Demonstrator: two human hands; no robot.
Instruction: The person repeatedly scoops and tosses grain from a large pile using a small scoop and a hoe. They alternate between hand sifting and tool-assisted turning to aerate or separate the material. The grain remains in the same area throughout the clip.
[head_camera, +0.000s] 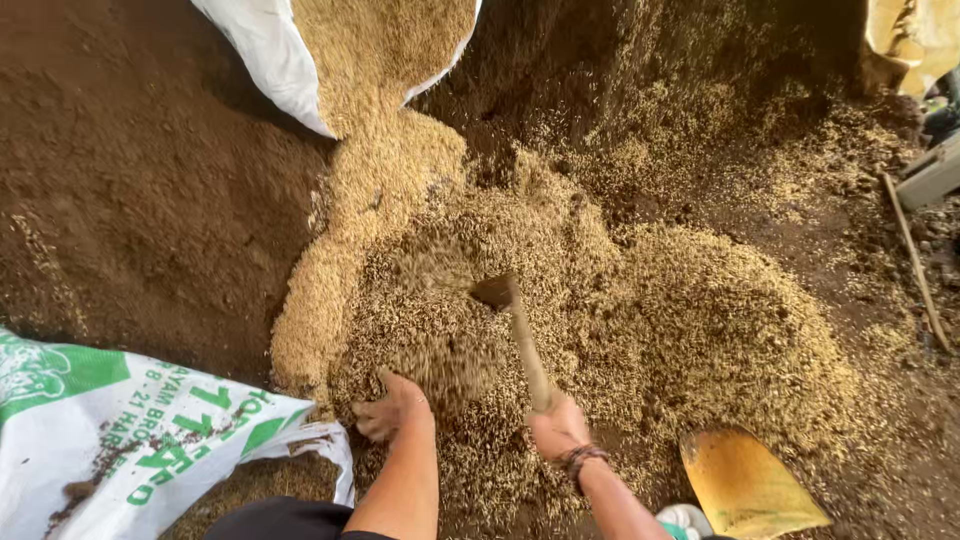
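Right hand (558, 428) grips hoe handle (527, 345); husk pile (690, 330) surrounds.

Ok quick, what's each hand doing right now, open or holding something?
Left hand: open, fingers spread in the husk pile, holding nothing.
Right hand: closed around the wooden handle of a digging tool.
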